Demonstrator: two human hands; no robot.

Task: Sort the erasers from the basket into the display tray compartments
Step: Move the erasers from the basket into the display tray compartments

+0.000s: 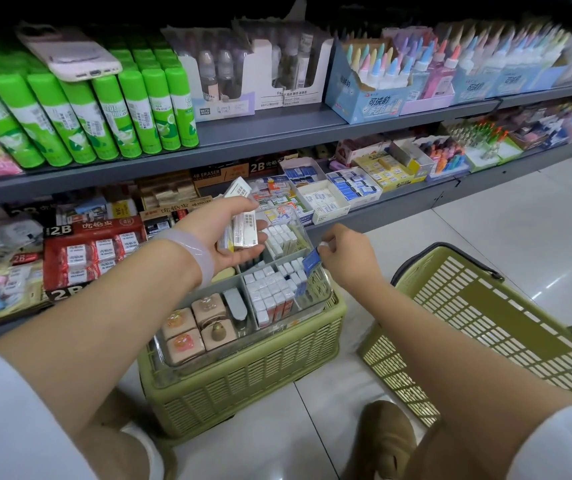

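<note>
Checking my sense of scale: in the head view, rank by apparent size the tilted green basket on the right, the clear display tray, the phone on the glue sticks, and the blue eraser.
1. Tilted green basket
2. Clear display tray
3. Phone, though farther away
4. Blue eraser in the right hand

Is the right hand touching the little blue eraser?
Touching. The head view shows the right hand pinching the blue eraser between its fingertips, over the clear display tray.

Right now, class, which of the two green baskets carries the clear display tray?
The upright basket between the arms carries the clear tray. The other basket, at the right, lies tipped and shows nothing inside.
</note>
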